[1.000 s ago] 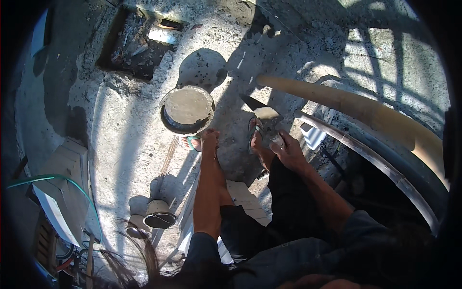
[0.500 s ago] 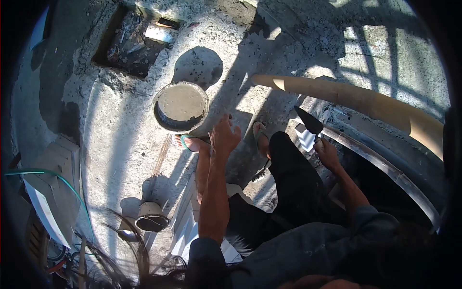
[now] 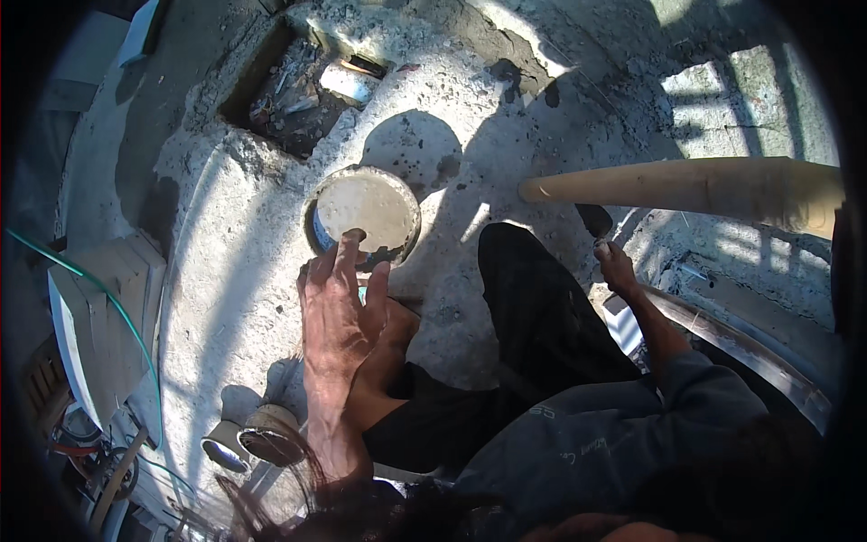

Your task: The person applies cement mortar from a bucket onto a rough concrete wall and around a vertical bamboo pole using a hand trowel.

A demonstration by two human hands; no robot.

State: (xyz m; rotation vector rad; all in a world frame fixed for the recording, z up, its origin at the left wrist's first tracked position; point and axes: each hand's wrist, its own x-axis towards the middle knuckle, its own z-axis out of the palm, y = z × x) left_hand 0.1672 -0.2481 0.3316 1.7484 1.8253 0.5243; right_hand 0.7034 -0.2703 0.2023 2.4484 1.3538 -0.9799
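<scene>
My left hand [image 3: 341, 303] reaches over the near edge of a round bucket [image 3: 416, 221] filled with grey, wet-looking mortar [image 3: 370, 206]. Its fingers are spread apart, and nothing shows in them. One fingertip looks dark and overlaps the mortar's surface; whether it touches cannot be made out. On the right, my right hand [image 3: 617, 269] is closed round the handle of a trowel [image 3: 593, 218], whose dark pointed blade is partly in shadow and lies close to the end of a tan pole.
The thick tan pole [image 3: 686, 188] runs off to the right. Beyond the bucket is a square pit with rubble [image 3: 302, 99]. At left stand pale slabs [image 3: 108, 316] with a green hose [image 3: 117, 303] across them. Two small pots [image 3: 271, 434] are at lower left.
My left hand has moved left, to the bucket's near edge. The trowel remains in my right hand, now nearer the pole's end. My knees appear higher, and the view has shifted.
</scene>
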